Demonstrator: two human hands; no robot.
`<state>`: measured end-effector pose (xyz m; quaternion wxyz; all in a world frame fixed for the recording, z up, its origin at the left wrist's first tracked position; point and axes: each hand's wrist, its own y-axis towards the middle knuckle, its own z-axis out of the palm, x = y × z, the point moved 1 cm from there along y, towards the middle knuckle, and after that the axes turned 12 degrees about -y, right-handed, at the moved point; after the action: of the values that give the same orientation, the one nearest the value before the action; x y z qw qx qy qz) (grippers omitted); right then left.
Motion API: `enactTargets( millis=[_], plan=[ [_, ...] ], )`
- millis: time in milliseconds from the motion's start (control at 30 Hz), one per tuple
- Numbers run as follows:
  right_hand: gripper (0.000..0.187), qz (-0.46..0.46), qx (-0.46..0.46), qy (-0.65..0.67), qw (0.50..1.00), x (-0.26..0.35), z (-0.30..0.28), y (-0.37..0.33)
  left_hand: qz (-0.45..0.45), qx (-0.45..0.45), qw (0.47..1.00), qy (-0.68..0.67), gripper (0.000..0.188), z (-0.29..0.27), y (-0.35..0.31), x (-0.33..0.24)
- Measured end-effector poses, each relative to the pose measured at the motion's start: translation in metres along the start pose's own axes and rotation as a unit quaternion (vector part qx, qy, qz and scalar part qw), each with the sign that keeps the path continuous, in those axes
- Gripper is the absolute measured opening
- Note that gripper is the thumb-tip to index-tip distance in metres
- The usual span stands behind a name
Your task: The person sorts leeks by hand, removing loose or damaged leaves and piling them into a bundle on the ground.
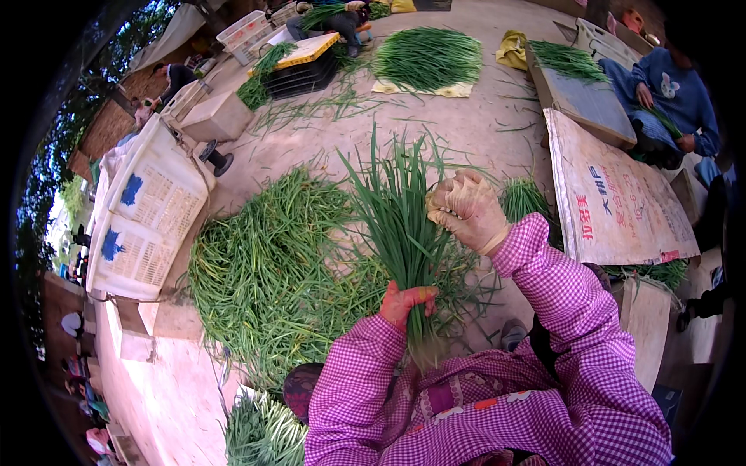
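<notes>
"Where's the bundle of green leaves?"

"Mid-scene, in front of the person's lap, tips fanned toward the far side. The left hand is wrapped firmly around its lower stems, thumb across the front."

"And the right hand?"

"At the bundle's right edge, fingers curled in. They hide their own tips, so I can't tell whether they pinch a leaf."

"What hems the hands in?"

"On the left, a loose heap spreads up to the bundle, its outer edge near a white crate. On the right, a small pile of leaves lies just past the right wrist, then comes the edge of a printed sack. The widest room is on the far side: a stretch of floor strewn with stray leaves, running to a neat stack of leaves on a pale mat."

"And the textures?"

"The bundle is narrow blades, nearly parallel at the grip and splayed above. The heap is a tangle with yellowish strands. A thin, wrinkled, pale glove covers the right hand. The checked sleeves are purple and white cloth, bunched in folds; the crate is slotted plastic, the sack a flat sheet."
</notes>
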<state>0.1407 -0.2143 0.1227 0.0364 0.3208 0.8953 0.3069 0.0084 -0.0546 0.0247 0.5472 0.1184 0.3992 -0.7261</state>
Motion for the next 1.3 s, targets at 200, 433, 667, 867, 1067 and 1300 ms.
enactTargets(
  millis=[200, 433, 667, 867, 1067, 1300],
  plan=[
    [0.028, 0.213, -0.052, 0.187, 0.958, -0.034, -0.01, 0.0, 0.01, 0.034, 0.999, -0.035, 0.046, -0.011, 0.002, 0.0],
    [0.03, -0.058, -0.01, -0.059, 0.997, -0.012, -0.005, 0.001, 0.01, 0.035, 0.999, -0.033, 0.046, -0.005, 0.0, -0.007],
    [0.015, 0.03, 0.122, 0.128, 0.984, -0.021, -0.004, -0.005, 0.073, -0.001, 0.997, 0.018, 0.034, -0.013, 0.007, -0.01],
    [0.026, 0.214, 0.013, 0.312, 0.925, -0.034, 0.0, -0.001, 0.18, -0.099, 0.979, 0.002, 0.03, -0.017, 0.006, -0.026],
    [0.083, 0.061, 0.336, 0.159, 0.926, 0.035, 0.041, -0.027, 0.251, -0.184, 0.943, -0.115, 0.03, -0.015, 0.02, -0.02],
    [0.106, 0.06, 0.456, 0.091, 0.883, 0.09, 0.058, -0.053, 0.238, -0.289, 0.902, -0.215, 0.022, -0.011, 0.028, -0.015]
  ],
)
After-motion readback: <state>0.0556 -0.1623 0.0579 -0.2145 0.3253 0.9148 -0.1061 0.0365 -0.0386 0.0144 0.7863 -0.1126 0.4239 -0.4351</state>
